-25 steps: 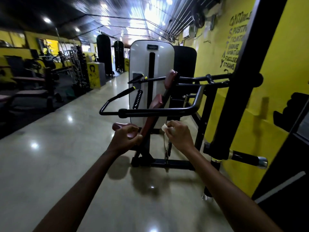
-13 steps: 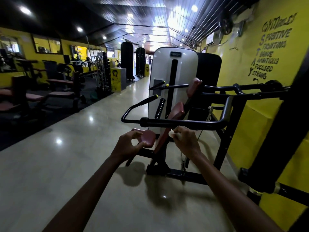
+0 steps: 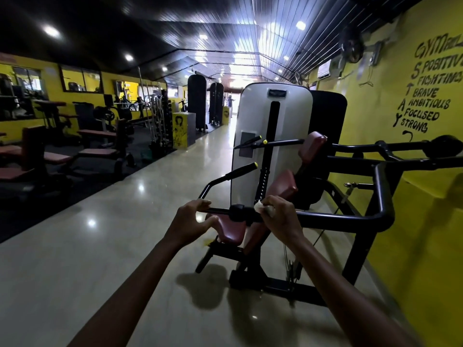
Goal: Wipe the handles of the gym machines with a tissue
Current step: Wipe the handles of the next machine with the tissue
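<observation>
Glossy polished floor (image 3: pixel 75 259), matt black metal handle (image 3: pixel 325 216)

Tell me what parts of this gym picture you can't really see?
- Tissue: head view, mostly hidden inside the right hand.
- Bar: head view, the stretch under that hand is covered.
- Left hand: fingers by the bar, contact unclear.
- Wall writing: top lines cut off by the right edge.
- Far machines: dark and blurred.

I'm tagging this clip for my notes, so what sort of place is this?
A gym. A weight machine with padded maroon seat stands ahead, benches line the left side, and a yellow wall carries painted motivational words.
</observation>
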A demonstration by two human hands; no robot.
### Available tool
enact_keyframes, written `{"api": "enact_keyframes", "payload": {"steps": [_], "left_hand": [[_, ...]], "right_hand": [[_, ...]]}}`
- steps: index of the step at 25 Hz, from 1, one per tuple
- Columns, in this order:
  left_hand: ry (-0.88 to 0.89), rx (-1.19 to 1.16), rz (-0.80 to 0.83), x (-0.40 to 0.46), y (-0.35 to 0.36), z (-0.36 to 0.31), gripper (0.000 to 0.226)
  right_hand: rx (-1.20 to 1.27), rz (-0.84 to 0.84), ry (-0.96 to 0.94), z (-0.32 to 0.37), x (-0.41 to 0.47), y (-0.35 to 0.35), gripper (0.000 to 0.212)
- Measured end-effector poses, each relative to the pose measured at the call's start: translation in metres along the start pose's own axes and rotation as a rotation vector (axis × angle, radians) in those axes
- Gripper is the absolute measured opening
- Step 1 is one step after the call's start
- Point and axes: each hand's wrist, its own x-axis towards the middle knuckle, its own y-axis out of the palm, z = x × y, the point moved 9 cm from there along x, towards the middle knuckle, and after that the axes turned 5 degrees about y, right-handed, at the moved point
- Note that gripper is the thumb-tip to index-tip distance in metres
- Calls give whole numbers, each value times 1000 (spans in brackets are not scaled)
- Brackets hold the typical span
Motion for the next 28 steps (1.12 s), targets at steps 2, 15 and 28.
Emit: {"api": "enact_keyframes", "payload": {"steps": [2,15,28], "left_hand": [[-1,-12,16,14,5,16,45],[-8,-2,66,79,30,84,52],[-8,129,183,151,79,158,92]], "right_hand": [[-15,-9,12,-8,10,11,10],[-17,-29,42,-55,84,61,8],[-21,36,-7,-94,158,132,5]]}}
